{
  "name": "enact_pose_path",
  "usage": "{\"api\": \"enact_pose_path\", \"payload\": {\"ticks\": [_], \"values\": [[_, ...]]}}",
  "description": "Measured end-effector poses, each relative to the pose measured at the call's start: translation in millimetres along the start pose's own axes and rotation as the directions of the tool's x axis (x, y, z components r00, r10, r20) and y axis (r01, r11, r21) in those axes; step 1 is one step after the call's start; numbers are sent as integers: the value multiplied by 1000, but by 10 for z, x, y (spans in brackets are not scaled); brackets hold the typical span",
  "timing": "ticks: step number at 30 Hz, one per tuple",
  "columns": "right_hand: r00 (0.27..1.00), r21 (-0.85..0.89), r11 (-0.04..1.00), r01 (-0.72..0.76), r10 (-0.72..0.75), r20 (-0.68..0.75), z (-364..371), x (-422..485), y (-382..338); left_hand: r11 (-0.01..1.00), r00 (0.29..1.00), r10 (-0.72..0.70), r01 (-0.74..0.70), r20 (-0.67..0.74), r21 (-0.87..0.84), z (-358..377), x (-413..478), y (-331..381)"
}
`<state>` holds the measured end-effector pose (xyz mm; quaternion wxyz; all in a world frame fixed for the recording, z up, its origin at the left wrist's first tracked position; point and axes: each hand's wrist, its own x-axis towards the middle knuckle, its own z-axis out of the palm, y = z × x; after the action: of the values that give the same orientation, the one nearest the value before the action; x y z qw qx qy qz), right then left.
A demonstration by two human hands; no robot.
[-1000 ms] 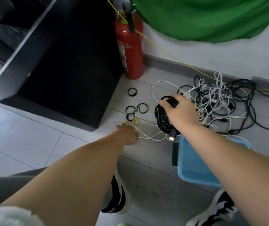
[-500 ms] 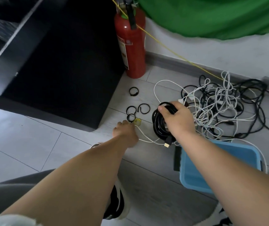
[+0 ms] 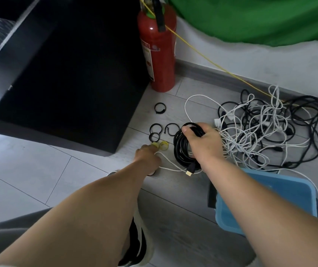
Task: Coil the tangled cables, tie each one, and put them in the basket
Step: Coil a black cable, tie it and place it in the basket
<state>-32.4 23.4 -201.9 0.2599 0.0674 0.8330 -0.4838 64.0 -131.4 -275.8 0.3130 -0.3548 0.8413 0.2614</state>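
Grey floor tiles (image 3: pixel 38 170) fill the head view, seen from above past two bare forearms. Near the centre, the right hand (image 3: pixel 202 145) has its fingers curled round the top of a coiled black cable (image 3: pixel 180 149). The coil's gold-tipped plug (image 3: pixel 189 172) hangs at its six o'clock.

At nine o'clock from the coil, the left hand (image 3: pixel 148 156) reaches to two small yellow ties (image 3: pixel 159 145), its fingertips at the nearer one. That hand is seen from behind, so I cannot tell whether it pinches the tie. Four black ring ties (image 3: pixel 150 129) lie just beyond, at eleven o'clock from the coil. A thin white cable (image 3: pixel 170 166) runs along the floor from the left hand to beneath the coil.

At three o'clock from the coil sprawls the tangled pile of black and white cables (image 3: pixel 260 130), right beside the right hand. The blue basket (image 3: pixel 289 187) sits at five o'clock, partly behind the right forearm.

A red fire extinguisher (image 3: pixel 159 54) stands at twelve o'clock beside a black cabinet (image 3: pixel 67 74). A green cloth (image 3: pixel 250 18) hangs at one o'clock, and a thin yellow cord (image 3: pixel 212 61) slants across the wall. A black-and-white shoe (image 3: pixel 137 245) shows at six o'clock.
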Motion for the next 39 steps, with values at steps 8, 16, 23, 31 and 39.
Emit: {"api": "enact_pose_path", "payload": {"ticks": [8, 16, 23, 31, 39], "values": [[999, 28, 1000, 0, 1, -32, 38, -23, 75, 997, 997, 77, -77, -3, 16, -94, -9, 51], [1000, 93, 995, -25, 26, -6, 90, -12, 63, 996, 995, -33, 25, -90, -89, -155, -38, 156], [998, 136, 991, -14, 22, -56, -92, -216, -251, 974, 979, 28, -72, -200, -215, -495, -351, 278], [974, -6, 976, 216, -216, -70, -880, -766, -1157, 884, 894, 308, -396, -326, -248, -1493, -1265, 817], [903, -64, 901, 429, -430, -9, -1623, -1787, -2006, 654, 731, 554, -678, -399, -335, -2470, -2733, 1252]]}}
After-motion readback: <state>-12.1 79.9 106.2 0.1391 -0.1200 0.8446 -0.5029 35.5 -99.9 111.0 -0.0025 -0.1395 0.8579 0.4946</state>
